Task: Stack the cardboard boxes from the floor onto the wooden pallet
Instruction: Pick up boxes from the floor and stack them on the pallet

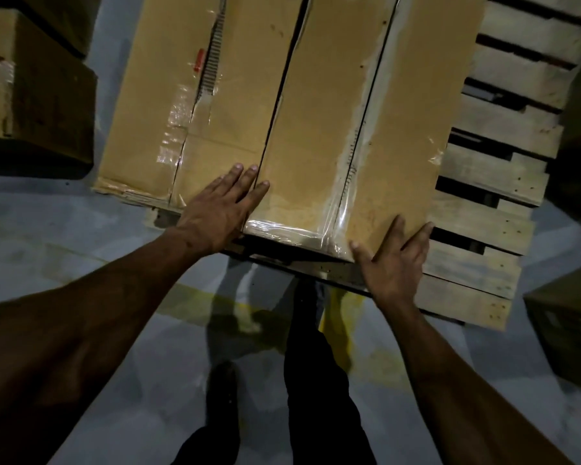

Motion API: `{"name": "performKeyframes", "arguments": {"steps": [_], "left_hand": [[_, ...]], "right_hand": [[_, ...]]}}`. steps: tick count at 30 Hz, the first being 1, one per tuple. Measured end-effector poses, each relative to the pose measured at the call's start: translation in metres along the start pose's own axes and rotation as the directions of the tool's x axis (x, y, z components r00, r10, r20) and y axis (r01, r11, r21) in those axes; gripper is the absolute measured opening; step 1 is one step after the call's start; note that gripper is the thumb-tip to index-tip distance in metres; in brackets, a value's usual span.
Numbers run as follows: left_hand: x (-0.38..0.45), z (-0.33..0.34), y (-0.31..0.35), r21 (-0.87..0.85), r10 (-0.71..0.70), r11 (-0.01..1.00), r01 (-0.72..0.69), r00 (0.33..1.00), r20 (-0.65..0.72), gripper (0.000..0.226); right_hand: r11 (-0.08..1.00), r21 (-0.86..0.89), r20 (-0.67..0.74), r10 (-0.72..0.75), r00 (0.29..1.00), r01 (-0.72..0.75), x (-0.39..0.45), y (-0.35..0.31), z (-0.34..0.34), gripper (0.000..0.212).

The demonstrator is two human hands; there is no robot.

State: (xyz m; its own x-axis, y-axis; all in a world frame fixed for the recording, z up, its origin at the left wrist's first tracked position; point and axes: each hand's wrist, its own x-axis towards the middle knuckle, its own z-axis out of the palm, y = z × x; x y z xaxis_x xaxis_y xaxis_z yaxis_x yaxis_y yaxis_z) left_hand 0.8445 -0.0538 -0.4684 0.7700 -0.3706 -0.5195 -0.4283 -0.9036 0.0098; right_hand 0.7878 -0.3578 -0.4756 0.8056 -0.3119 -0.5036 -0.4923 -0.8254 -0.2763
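Pressing flat on box tops, head view: left hand (220, 209) lies open-palmed, fingers straight, across the seam between the two brown taped cardboard boxes; right hand (394, 260) rests with spread straight fingers on the near right corner of the right brown cardboard box (366, 122), gripping nothing. That box sits on the pale slatted wooden pallet (490, 226), tight against the left brown cardboard box with torn clear tape (182, 105), only a thin dark gap between them. Its near edge stands about level with the pallet's near edge. Bare slats show to the right. More dim brown cartons on the grey concrete floor (114, 380): one far left (31, 78), another at the right edge (571, 330). Dark trouser legs and shoe below, yellow floor marking underfoot

Step, judged: seating and squaring the just-placed right box against its neighbour. Next move likely calls for lifting both hands off, turning to a floor carton, gripping its sides and carrying it to the open slats on the right
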Motion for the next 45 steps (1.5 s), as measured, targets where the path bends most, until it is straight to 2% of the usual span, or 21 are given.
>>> {"name": "performKeyframes", "arguments": {"steps": [4, 11, 14, 18, 20, 26, 29, 32, 35, 39, 45], "left_hand": [[0.002, 0.001, -0.001, 0.053, 0.005, 0.999, -0.005, 1.000, 0.009, 0.086], [0.002, 0.003, -0.001, 0.071, 0.009, 0.997, -0.007, 1.000, -0.020, 0.076], [0.002, -0.006, 0.007, 0.075, -0.055, 0.996, 0.051, 0.997, 0.045, 0.086], [-0.007, -0.028, 0.033, -0.075, -0.156, 0.982, 0.174, 0.966, 0.204, 0.091], [-0.026, -0.039, 0.049, -0.117, -0.154, 0.977, 0.180, 0.967, 0.205, 0.086], [-0.116, -0.071, 0.090, -0.365, -0.154, 0.909, 0.200, 0.977, 0.151, 0.067], [-0.173, -0.086, 0.109, -0.453, -0.109, 0.881, 0.138, 0.990, 0.089, 0.063], [-0.233, -0.102, 0.125, -0.455, -0.026, 0.890, 0.019, 1.000, -0.010, 0.061], [-0.289, -0.112, 0.141, -0.388, 0.063, 0.918, -0.085, 0.996, -0.069, 0.059], [-0.341, -0.128, 0.161, -0.272, 0.200, 0.934, -0.233, 0.970, -0.141, 0.052], [-0.376, -0.152, 0.205, -0.211, 0.342, 0.904, -0.371, 0.925, -0.163, 0.042]], "right_hand": [[0.987, -0.144, 0.108, -0.060, 0.992, 0.075, -0.015, 0.005, 0.002, 0.123], [0.958, -0.273, 0.058, -0.073, 0.996, 0.086, -0.013, 0.005, 0.009, 0.106], [0.958, -0.280, 0.105, -0.040, 0.994, 0.068, -0.010, 0.000, 0.003, 0.103], [0.984, -0.179, 0.223, 0.028, 0.974, 0.012, -0.013, -0.012, -0.010, 0.081], [0.998, -0.054, 0.245, 0.048, 0.968, -0.036, -0.034, -0.018, -0.023, 0.072], [0.946, 0.271, 0.115, 0.150, 0.982, -0.176, -0.152, -0.022, -0.063, 0.056], [0.913, 0.350, 0.070, 0.197, 0.978, -0.209, -0.219, -0.015, -0.075, 0.052], [0.880, 0.405, 0.043, 0.255, 0.966, -0.250, -0.288, -0.006, -0.080, 0.058], [0.843, 0.452, 0.029, 0.312, 0.950, -0.290, -0.360, 0.008, -0.079, 0.066], [0.821, 0.485, -0.027, 0.359, 0.933, -0.302, -0.445, 0.026, -0.088, 0.065], [0.780, 0.491, -0.058, 0.472, 0.880, -0.387, -0.518, 0.075, -0.114, 0.065]]}}
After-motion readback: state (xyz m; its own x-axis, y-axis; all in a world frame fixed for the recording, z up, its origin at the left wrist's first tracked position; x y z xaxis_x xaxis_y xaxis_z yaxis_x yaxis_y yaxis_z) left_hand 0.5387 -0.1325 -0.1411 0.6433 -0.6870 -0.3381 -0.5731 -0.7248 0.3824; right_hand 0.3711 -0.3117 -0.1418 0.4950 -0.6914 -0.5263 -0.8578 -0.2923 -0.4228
